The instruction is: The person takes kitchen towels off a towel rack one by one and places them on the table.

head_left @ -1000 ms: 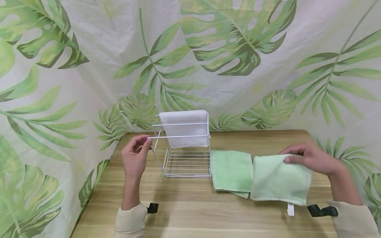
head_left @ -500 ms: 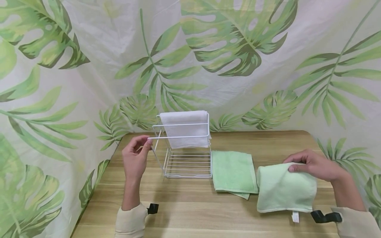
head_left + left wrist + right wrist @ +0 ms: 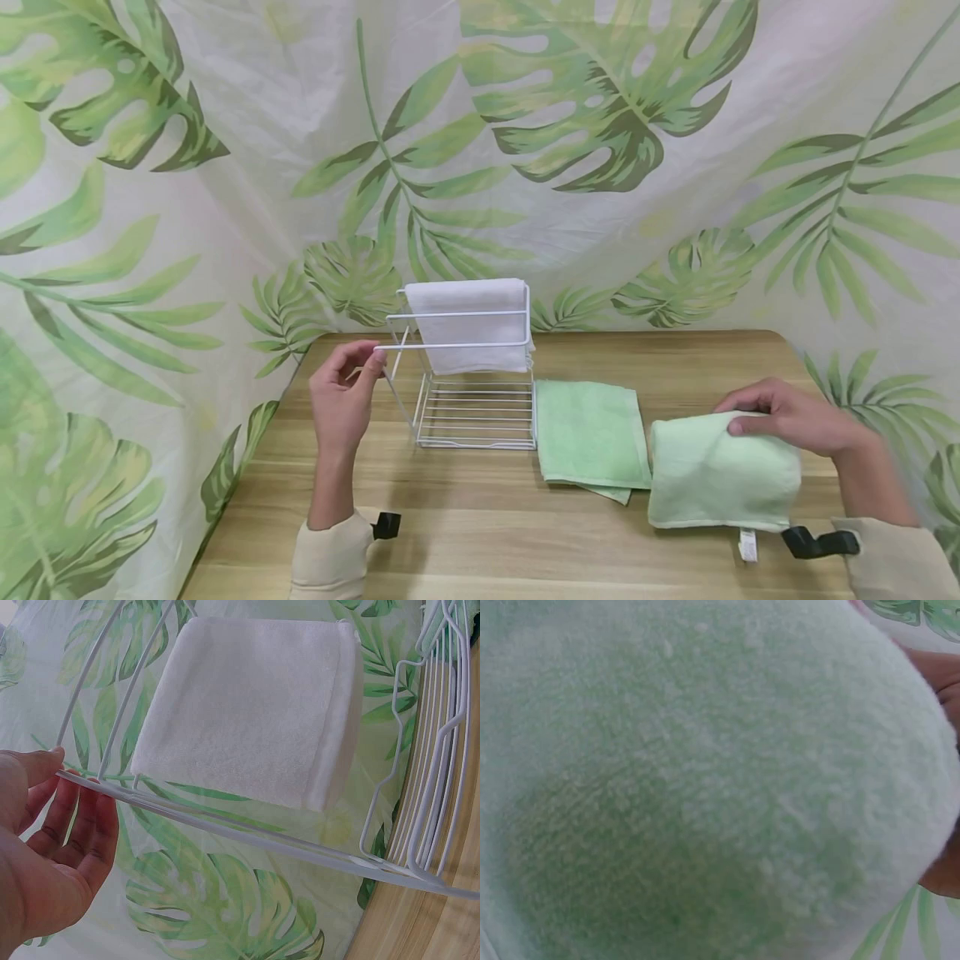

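At the left, my left hand (image 3: 343,392) pinches the front corner of a white wire rack (image 3: 457,346) between thumb and fingertips. The left wrist view shows the thumb over the rack's bar (image 3: 225,829), with the fingers behind it. A folded white towel (image 3: 468,329) hangs over the rack's back bar. On the right, my right hand (image 3: 795,417) grips the top edge of a folded pale green towel (image 3: 723,471), which hangs down with a small white label (image 3: 747,546) below its hem. That towel (image 3: 705,780) fills most of the right wrist view and hides much of the hand.
Another folded green towel (image 3: 588,433) lies on the wooden table (image 3: 480,533), right beside the rack. Behind the table hangs a leaf-print cloth (image 3: 585,233). Black straps (image 3: 817,543) stick out from both sleeves.
My right hand and its towel have moved slightly right and toward the front, showing more of the green towel on the table. My left hand stays at the rack's corner.
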A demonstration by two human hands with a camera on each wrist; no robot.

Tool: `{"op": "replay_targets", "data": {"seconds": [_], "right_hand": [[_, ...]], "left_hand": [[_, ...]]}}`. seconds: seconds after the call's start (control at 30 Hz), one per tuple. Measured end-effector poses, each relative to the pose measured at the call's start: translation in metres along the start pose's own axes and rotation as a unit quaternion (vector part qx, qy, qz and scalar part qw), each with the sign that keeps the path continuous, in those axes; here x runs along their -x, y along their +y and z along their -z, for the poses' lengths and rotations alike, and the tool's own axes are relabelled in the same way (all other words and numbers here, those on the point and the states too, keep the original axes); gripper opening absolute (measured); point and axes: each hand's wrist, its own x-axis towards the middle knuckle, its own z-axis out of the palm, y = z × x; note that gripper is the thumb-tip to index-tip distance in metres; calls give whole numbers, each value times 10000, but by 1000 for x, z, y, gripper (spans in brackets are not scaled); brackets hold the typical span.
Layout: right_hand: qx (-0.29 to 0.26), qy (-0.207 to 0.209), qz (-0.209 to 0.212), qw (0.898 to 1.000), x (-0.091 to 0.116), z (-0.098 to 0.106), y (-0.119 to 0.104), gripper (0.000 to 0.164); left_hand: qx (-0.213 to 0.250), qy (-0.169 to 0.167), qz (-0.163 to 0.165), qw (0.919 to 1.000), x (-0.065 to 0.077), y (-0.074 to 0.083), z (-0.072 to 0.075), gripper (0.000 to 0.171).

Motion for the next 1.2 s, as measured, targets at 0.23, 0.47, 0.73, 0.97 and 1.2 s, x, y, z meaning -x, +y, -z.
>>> {"op": "replay_targets", "data": {"seconds": [0.23,0.47,0.73,0.97,1.2], "right_hand": [[-641,-356,269,9969,1,2,0,33],[18,-17,-223,9997,-4,-4,12,25],[462,487,-869,9940,-17,-5,26,18],[865,908,-1061,9864,-25,-7,41,18],[966,1073,-1330,9805,-32,-4,54,19]], "left_hand": [[10,14,1,10000,-1,1,0,23],[-78,-4,10,10000,-1,1,1,14],[-54,4,44,10000,-1,1,1,13],[-70,-9,17,10000,0,2,1,15],[-76,-19,33,10000,0,2,1,21]]}}
